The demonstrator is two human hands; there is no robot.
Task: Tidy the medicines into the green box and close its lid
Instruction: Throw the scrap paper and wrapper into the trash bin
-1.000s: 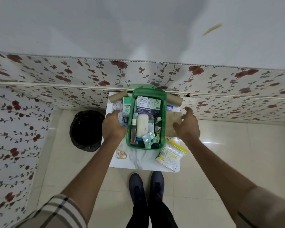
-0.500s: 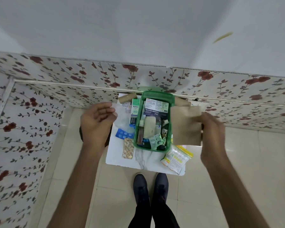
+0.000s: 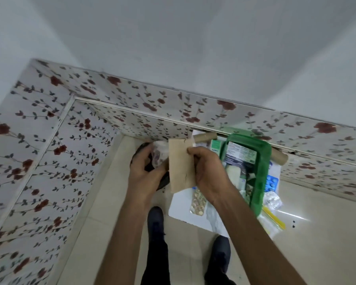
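Note:
The green box (image 3: 263,161) stands open on a small white table (image 3: 179,208), full of medicine packs. My right hand (image 3: 208,173) pinches a brown paper envelope (image 3: 180,167) to the left of the box. My left hand (image 3: 144,171) holds a clear plastic wrapper (image 3: 159,153) beside the envelope, above the black bin. A strip of beige tablets (image 3: 198,203) lies on the table below my right hand. A blue blister pack (image 3: 271,183) and a foil strip (image 3: 272,200) lie right of the box. A green carton (image 3: 216,146) stands at the box's left.
A black bin (image 3: 164,182) sits on the floor left of the table, mostly hidden by my hands. Two cardboard tubes (image 3: 206,137) lie behind the box against the flowered wall panel. A yellow-sealed plastic bag (image 3: 272,220) hangs off the table's near right corner. My shoes are below.
Both hands have swung left from the table to above the bin. The right hand carried the brown envelope across; the left hand now holds a clear wrapper. The view turned left.

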